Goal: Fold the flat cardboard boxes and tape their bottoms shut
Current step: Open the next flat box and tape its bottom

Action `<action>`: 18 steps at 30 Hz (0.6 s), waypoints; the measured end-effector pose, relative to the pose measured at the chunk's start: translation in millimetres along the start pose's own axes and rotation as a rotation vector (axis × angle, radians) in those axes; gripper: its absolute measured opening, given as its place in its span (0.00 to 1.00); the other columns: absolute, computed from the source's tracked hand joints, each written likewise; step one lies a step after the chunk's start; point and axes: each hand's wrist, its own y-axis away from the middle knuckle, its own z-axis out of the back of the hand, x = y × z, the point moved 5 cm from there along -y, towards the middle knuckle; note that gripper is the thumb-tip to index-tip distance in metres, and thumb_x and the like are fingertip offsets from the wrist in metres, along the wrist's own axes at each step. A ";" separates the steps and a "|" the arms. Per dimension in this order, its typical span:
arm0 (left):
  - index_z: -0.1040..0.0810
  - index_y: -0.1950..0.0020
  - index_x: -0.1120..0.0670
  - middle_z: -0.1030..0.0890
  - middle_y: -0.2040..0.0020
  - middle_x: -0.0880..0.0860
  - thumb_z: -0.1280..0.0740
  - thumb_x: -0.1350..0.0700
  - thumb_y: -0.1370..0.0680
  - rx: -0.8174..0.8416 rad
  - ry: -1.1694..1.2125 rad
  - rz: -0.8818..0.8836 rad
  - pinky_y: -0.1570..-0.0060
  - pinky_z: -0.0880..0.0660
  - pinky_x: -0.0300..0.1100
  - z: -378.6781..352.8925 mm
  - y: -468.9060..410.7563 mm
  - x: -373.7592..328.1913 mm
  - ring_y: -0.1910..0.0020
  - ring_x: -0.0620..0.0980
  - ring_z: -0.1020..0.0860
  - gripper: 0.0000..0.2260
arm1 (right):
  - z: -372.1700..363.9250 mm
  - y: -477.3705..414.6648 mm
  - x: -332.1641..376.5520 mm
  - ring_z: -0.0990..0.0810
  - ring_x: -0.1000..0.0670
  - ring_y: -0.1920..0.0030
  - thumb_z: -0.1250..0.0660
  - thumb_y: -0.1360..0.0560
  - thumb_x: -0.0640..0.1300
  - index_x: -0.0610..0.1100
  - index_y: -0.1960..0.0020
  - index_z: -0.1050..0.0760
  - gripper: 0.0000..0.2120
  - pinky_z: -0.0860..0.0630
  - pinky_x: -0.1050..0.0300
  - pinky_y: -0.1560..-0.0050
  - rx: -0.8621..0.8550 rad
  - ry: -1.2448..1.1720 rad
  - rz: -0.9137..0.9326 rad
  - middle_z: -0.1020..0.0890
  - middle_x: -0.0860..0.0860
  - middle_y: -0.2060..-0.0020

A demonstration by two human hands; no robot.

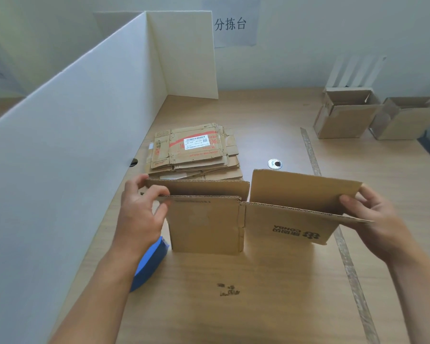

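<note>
We're pinching the flat box [246, 219] at both ends: left hand [140, 214] & right hand [372, 217] gripping its top flaps. Cardboard's probably light, stiff; we're best holding near the creases.

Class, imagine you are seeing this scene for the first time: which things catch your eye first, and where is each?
The half-opened cardboard box at the centre stands out, gripped at its top edges by the left hand and the right hand. Behind it lies a stack of flat boxes beside the tall white partition on the left. Two open boxes stand at the far right.
</note>
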 end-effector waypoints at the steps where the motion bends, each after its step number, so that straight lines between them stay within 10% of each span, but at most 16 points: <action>1: 0.16 0.52 0.53 0.30 0.32 0.57 0.25 0.63 0.26 -0.022 -0.022 -0.021 0.37 0.33 0.47 2.4 0.0 -2.1 0.33 0.59 0.31 0.07 | -1.0 -0.1 0.8 0.19 0.37 0.42 0.40 0.19 0.35 0.43 0.39 0.21 0.13 0.22 0.40 0.42 0.003 -0.006 0.001 0.17 0.40 0.42; 8: 0.17 0.54 0.56 0.33 0.33 0.47 0.29 0.62 0.24 -0.107 0.126 -0.273 0.32 0.37 0.29 25.8 13.8 -28.0 0.32 0.57 0.32 0.03 | 7.3 -3.7 12.4 0.16 0.47 0.58 0.41 0.19 0.33 0.45 0.43 0.20 0.14 0.18 0.54 0.60 -0.027 -0.124 0.012 0.15 0.46 0.53; 14: 0.21 0.52 0.45 0.34 0.27 0.46 0.35 0.50 0.22 0.167 0.191 -0.344 0.37 0.27 0.60 30.9 5.8 -7.1 0.37 0.63 0.24 0.04 | 20.2 -12.4 23.4 0.16 0.44 0.60 0.34 0.28 0.39 0.43 0.43 0.19 0.14 0.17 0.49 0.61 0.033 -0.120 -0.049 0.16 0.41 0.51; 18: 0.21 0.51 0.46 0.34 0.24 0.46 0.37 0.47 0.23 0.267 0.169 -0.307 0.29 0.36 0.53 30.8 3.3 4.9 0.23 0.54 0.38 0.07 | 14.0 -12.8 29.2 0.16 0.43 0.57 0.33 0.28 0.38 0.39 0.40 0.20 0.16 0.17 0.49 0.60 0.068 -0.049 -0.033 0.15 0.41 0.51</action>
